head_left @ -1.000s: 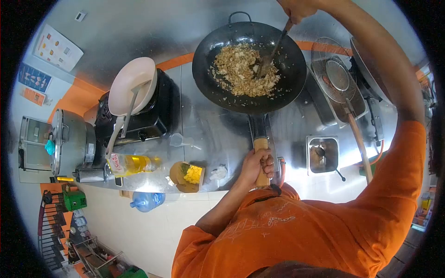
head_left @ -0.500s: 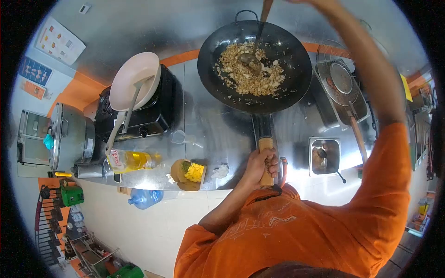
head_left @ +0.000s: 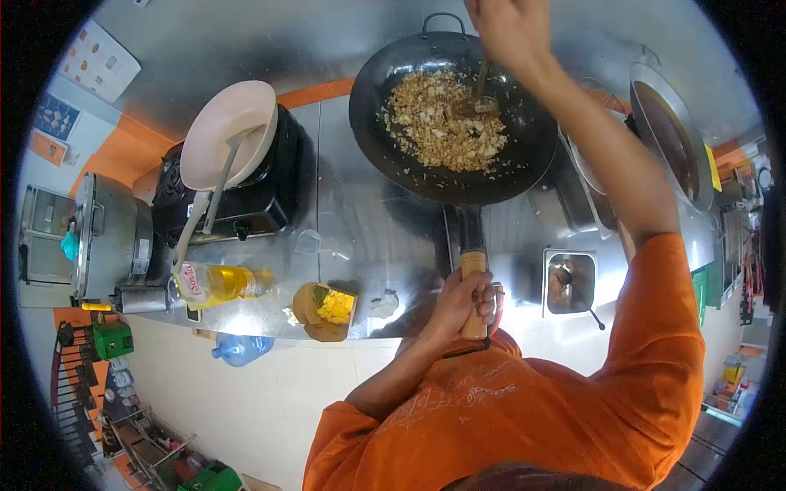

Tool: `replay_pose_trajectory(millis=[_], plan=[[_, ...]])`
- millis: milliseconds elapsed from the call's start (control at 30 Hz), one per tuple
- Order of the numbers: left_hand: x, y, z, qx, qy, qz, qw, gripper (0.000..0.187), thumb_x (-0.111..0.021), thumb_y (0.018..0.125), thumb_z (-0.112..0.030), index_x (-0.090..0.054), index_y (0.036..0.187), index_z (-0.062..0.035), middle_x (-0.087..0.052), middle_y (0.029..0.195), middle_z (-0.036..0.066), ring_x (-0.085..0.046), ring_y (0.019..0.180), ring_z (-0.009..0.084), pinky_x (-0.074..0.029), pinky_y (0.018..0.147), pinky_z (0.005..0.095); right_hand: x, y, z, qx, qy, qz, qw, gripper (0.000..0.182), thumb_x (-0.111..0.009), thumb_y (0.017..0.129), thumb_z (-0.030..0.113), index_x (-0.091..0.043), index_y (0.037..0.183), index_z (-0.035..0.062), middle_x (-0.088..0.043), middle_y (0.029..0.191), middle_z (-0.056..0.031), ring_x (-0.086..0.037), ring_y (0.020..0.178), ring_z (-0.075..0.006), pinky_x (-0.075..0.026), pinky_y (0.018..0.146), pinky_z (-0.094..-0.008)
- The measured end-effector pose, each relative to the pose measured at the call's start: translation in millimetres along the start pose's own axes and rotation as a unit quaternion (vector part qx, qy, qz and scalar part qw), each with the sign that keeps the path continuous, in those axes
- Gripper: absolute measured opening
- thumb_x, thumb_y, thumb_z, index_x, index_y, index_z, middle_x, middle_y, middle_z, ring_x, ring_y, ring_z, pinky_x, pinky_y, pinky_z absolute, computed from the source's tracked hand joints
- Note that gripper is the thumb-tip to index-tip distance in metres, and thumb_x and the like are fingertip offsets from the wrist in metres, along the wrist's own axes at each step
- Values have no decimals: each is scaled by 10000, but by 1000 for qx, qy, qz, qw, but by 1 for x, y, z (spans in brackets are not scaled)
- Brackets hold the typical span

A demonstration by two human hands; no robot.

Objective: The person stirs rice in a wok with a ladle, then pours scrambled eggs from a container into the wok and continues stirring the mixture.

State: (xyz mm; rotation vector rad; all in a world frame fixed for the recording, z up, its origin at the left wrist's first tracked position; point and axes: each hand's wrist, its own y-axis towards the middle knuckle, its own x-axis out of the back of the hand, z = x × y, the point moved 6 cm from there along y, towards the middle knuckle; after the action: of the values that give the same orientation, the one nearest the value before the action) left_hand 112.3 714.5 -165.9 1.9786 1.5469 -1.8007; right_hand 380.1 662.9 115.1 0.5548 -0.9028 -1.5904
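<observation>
A large black wok (head_left: 458, 184) holds loose browned rice with pale bits (head_left: 434, 131). My left hand (head_left: 463, 307) is wrapped round the wok's wooden handle (head_left: 472, 263), close to my body. Above the wok's far side, my right hand (head_left: 514, 37) is closed round the upper end of a ladle (head_left: 476, 105), its fingertips partly cut off by the top of the view. The ladle's bowl rests down in the rice, right of the wok's middle, and my hand hides part of its handle.
Left on the counter stand a pale frying pan (head_left: 214, 135) with a spatula on a black stove (head_left: 266, 214), an oil bottle (head_left: 221, 284) and a large pot (head_left: 110, 237). A bowl of yellow pieces (head_left: 332, 315) sits near the front edge. At right is a small metal container (head_left: 571, 282).
My right hand has come down and left over the wok, with the ladle steeper and farther right in the rice. The left hand keeps its hold. The view has shifted slightly.
</observation>
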Motion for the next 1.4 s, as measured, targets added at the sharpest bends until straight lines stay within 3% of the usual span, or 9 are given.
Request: replay_pose_trajectory(millis=[100,633,700,733,767,833,1000,1200,1400], plan=[[-6,-4,-4,1,-5,7,1000,188,-609,890,-215,-463,912,-99,-476,683,31,-450,499,125,-390,442,307,21,8,3,-88,163,-18,983,441,-566,944,212,-462,528,108,-415,481,37,-349,418,-70,-226,383,-272],[-2,-1,-7,6,14,-18,1000,184,-595,892,-206,-459,940,-92,-449,676,31,-433,496,126,-394,449,305,2,-17,-23,-82,279,18,957,374,-542,921,154,-419,572,103,-364,504,39,-317,409,-73,-234,370,-273],[0,-2,-4,-4,13,1,1000,166,-583,894,-198,-462,920,-87,-441,673,29,-422,491,125,-386,448,308,5,-9,-19,-80,626,40,775,379,-556,927,170,-420,579,104,-375,506,32,-341,418,-77,-252,374,-268],[3,-1,-1,-4,12,0,1000,166,-583,894,-198,-462,920,-87,-441,673,29,-422,491,125,-386,448,308,14,-20,-21,-7,270,-18,963,368,-562,935,174,-443,593,105,-393,519,25,-352,428,-76,-253,381,-262],[6,-1,2,0,17,-6,1000,162,-580,896,-199,-463,916,-87,-438,669,26,-419,491,124,-383,447,309,17,-25,-25,-11,268,-21,963,368,-562,935,174,-443,593,105,-393,519,25,-352,428,-76,-253,381,-262],[5,5,-5,-7,30,-3,1000,159,-576,899,-200,-464,913,-87,-435,665,24,-417,490,122,-381,445,311,17,-13,-35,-18,638,23,770,357,-562,938,168,-448,604,112,-408,529,16,-352,431,-81,-252,385,-263],[-1,-2,-4,-11,15,-11,1000,151,-565,918,-196,-462,937,-88,-434,657,21,-418,496,121,-378,448,304,49,-27,-44,-52,257,-48,964,326,-523,924,73,-451,606,93,-396,528,11,-356,414,-94,-252,377,-275],[-2,-5,-6,0,21,-31,999,145,-564,922,-196,-464,953,-95,-444,676,20,-429,498,123,-381,451,303,50,-37,-35,-44,297,53,952,281,-532,881,66,-495,611,0,-431,522,-77,-427,477,-189,-329,466,-354],[-3,-5,-5,-4,17,-22,1000,169,-581,909,-208,-472,948,-86,-451,689,18,-431,506,120,-380,454,296,57,-63,-18,-34,303,-22,952,256,-446,904,43,-431,651,15,-386,602,-38,-309,506,-120,-271,460,-294]])
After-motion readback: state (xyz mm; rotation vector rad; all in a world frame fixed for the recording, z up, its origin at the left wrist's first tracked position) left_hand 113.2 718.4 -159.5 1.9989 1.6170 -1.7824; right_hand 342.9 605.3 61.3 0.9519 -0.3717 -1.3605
